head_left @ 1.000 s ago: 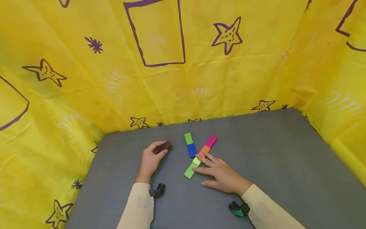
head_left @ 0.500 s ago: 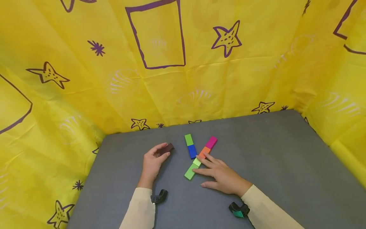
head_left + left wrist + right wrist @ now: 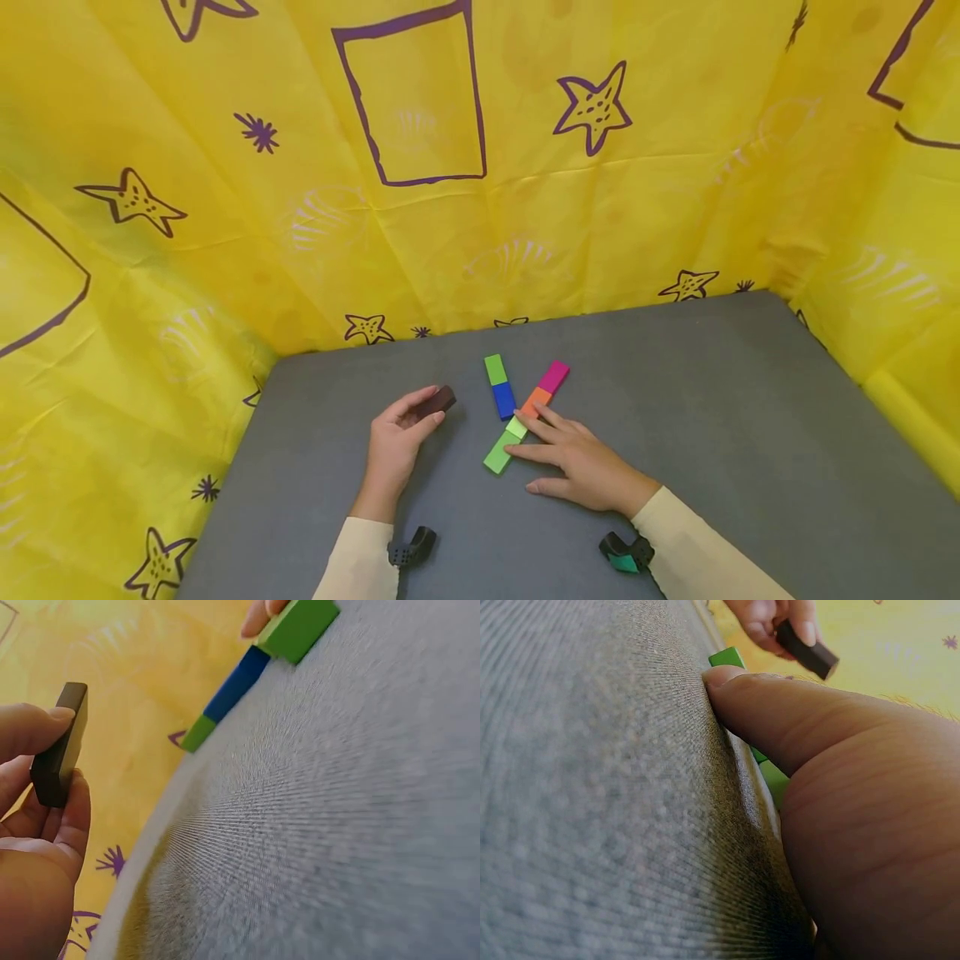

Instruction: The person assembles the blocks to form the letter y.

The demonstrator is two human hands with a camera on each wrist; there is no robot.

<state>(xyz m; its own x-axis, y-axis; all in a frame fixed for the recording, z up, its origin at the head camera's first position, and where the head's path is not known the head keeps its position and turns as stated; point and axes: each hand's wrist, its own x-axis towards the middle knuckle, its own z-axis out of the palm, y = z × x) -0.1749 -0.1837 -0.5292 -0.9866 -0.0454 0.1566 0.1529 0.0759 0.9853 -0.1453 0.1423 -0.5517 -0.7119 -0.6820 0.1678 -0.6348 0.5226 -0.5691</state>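
My left hand [image 3: 392, 446] pinches a dark brown rectangular block [image 3: 441, 402] between thumb and fingers. In the left wrist view this block [image 3: 58, 754] is held up off the table. Right of it, coloured blocks lie in a Y. A green block [image 3: 496, 368] and a blue block [image 3: 504, 402] form the left arm; a magenta block [image 3: 555, 377] and an orange block [image 3: 536, 400] the right. A light green block [image 3: 515, 428] and a green block [image 3: 498, 454] make the stem. My right hand [image 3: 592, 471] has its fingers spread, fingertips on the orange and green blocks.
The blocks lie on a dark grey cloth-covered table [image 3: 720, 400]. A yellow curtain [image 3: 450, 250] printed with starfish and shells stands behind the table and along both sides. Black wrist straps [image 3: 412, 547] sit at both cuffs.
My left hand has drawn slightly toward my body with the brown block still pinched. The right hand and the Y of blocks keep their places; the head view has tilted slightly up.
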